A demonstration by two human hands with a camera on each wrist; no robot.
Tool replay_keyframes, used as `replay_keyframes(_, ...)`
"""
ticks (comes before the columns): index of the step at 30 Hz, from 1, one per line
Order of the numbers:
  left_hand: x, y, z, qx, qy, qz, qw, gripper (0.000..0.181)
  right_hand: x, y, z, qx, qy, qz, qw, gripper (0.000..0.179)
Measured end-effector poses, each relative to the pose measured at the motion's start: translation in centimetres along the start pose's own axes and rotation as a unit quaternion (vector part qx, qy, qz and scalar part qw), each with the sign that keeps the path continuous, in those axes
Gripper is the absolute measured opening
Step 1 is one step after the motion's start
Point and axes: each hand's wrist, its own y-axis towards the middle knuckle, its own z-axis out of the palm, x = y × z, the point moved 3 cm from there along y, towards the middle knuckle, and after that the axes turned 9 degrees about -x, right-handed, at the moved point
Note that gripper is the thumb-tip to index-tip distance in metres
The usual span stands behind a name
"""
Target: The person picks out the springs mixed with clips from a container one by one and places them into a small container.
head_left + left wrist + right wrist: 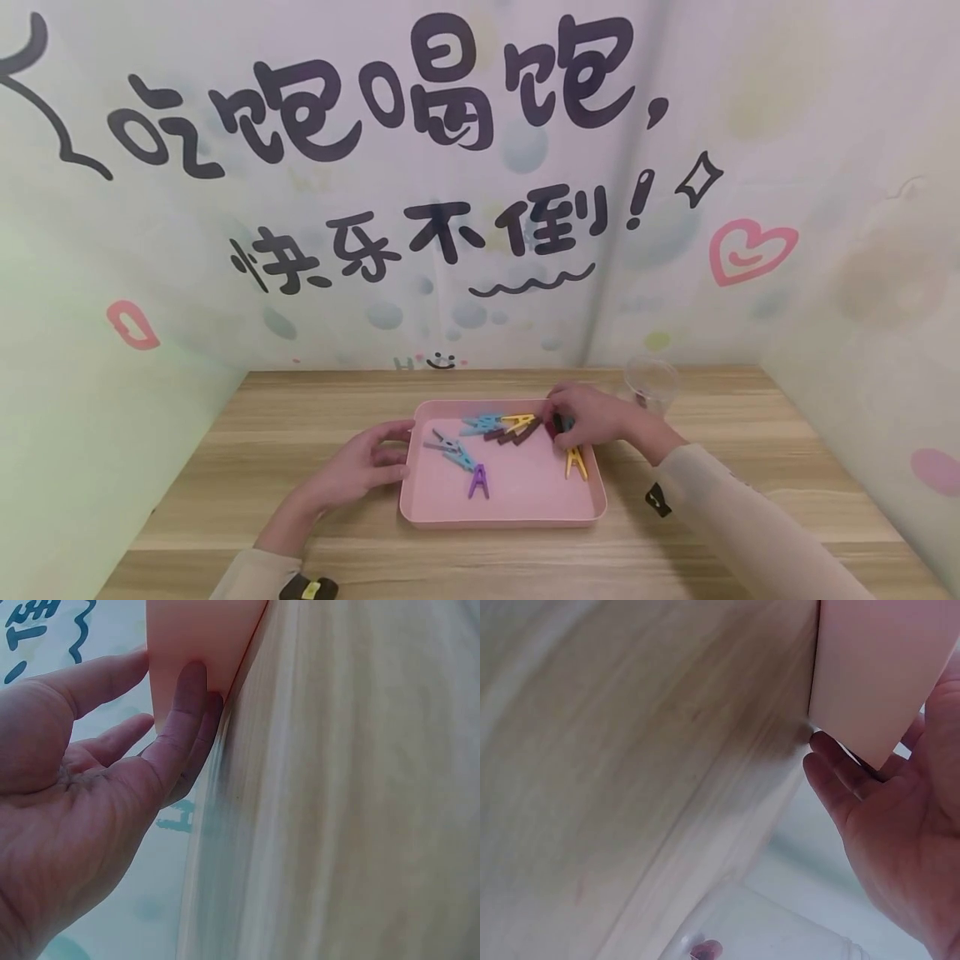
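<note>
My left hand (360, 462) is at the left side of a pink tray (525, 508). In the left wrist view its fingers (187, 697) lie extended against the tray's outer wall, thumb at the rim. My right hand (588, 412) reaches over the tray's back right corner. Its thumb and forefinger are bent down around dark red and blue clothespins, partly covering them; I cannot tell whether they pinch one. A yellow clothespin (575, 464) lies just below that hand. Further left lie brown clothespins (527, 432), another yellow one, several blue ones (457, 454) and a purple one (478, 482).
A clear plastic cup (651, 379) stands behind the tray at the right, close to my right forearm, with something small and reddish-brown (706, 949) inside. The wood-grain table (300, 533) ends at a printed cloth backdrop (360, 333), with side walls left and right.
</note>
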Motion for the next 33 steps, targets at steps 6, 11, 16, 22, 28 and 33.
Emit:
replay_keyframes(6,-0.1,-0.1,0.1,0.000,-0.001,0.000,1.0000,0.072,-0.2,0.0,0.4,-0.007,0.004,-0.010,0.9999,0.022)
replay_keyframes(11,-0.1,-0.1,0.2,-0.002,-0.004,0.004,1.0000,0.072,-0.4,-0.2,0.5,-0.014,0.006,-0.016,0.9998,0.021)
replay_keyframes(16,-0.1,-0.1,0.2,-0.003,-0.003,0.004,1.0000,0.072,-0.4,-0.4,0.2,-0.016,0.030,-0.022,0.9992,0.025)
replay_keyframes(22,-0.2,-0.1,0.1,-0.005,-0.001,0.004,1.0000,0.072,-0.5,-0.8,-0.7,-0.037,0.055,0.007,0.9978,0.028)
replay_keyframes(28,-0.1,-0.1,0.1,-0.006,-0.001,0.005,1.0000,0.071,-0.1,-1.2,-1.8,-0.082,0.055,-0.001,0.9952,0.026)
replay_keyframes(33,-0.4,-0.2,0.2,-0.010,0.009,0.003,0.9999,0.071,0.3,-1.6,-2.6,-0.104,0.061,-0.017,0.9926,0.026)
